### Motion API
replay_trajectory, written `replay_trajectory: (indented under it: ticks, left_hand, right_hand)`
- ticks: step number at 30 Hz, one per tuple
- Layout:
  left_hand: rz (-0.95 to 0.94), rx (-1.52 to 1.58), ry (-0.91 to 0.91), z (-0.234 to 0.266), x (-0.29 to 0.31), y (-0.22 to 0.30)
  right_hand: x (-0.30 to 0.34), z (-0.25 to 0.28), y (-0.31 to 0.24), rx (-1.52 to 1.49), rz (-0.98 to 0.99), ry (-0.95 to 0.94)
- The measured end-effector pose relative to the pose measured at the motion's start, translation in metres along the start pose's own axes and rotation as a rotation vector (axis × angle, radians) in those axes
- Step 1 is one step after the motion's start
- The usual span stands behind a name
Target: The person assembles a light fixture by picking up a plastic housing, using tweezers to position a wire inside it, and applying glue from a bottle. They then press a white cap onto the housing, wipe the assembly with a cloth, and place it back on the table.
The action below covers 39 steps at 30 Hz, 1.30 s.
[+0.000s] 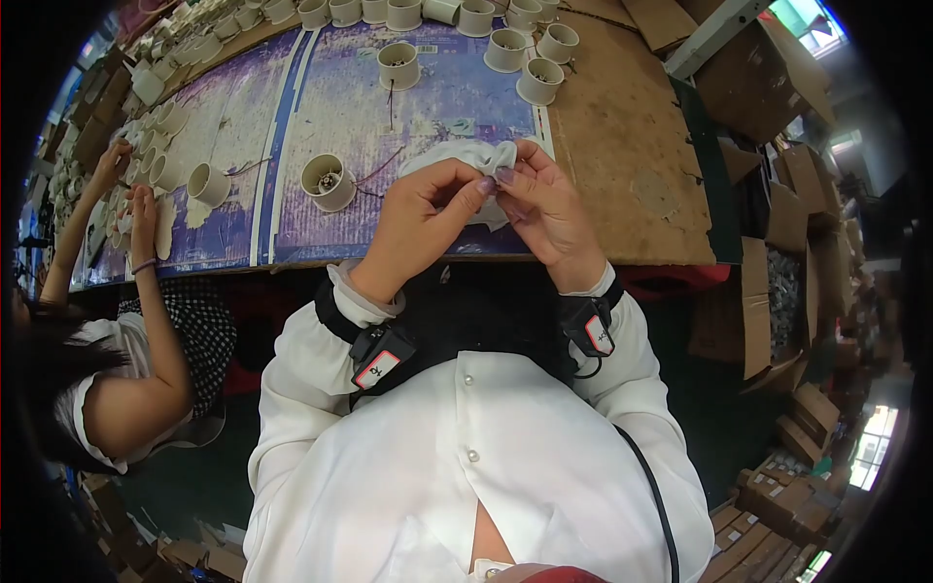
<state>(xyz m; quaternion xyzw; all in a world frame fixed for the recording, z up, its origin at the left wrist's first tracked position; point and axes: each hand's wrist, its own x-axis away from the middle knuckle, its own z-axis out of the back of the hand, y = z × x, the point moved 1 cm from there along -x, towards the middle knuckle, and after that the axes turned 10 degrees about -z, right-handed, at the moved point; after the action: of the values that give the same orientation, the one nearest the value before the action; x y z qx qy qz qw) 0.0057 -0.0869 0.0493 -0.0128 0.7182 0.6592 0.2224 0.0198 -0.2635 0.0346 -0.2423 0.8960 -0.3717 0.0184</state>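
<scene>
Over the front edge of the table, my left hand [428, 216] and my right hand [551, 212] meet, with their fingertips nearly touching. My left thumb and forefinger are pinched together; what lies between them is too small to make out. With thumb and bent forefinger, my right hand grips a crumpled piece of thin white material [465, 152], cloth or soft plastic, which spreads behind and below both hands. To the left of my hands stands a white cup-shaped housing [335, 198] with metal parts inside and thin dark wires trailing toward my left hand.
More white housings stand behind, among them one with a hanging wire [397, 68] and several at the back right. Worn purple cardboard [330, 107] and brown board [622, 146] cover the table. At left, a co-worker's hands [143, 219] are among similar housings. Cardboard boxes [768, 87] crowd the right.
</scene>
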Motion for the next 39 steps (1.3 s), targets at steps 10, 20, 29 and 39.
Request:
replay_trajectory:
  ticks: [10, 20, 29, 39]
  left_hand:
    - [-0.174, -0.375, 0.081, 0.008, 0.007, -0.002]
    - [-0.088, -0.173, 0.109, 0.0, 0.007, -0.002]
    - [-0.11, -0.143, 0.067, -0.001, 0.005, -0.004]
    - [-0.334, -0.467, 0.083, 0.0, 0.003, 0.001]
  right_hand:
    - [0.006, -0.001, -0.024, -0.093, -0.02, -0.075]
    - [0.003, 0.014, 0.008, -0.152, -0.065, 0.055]
    - [0.007, 0.009, 0.014, 0.0, 0.015, 0.018]
    - [0.004, 0.006, 0.009, 0.018, -0.021, 0.138]
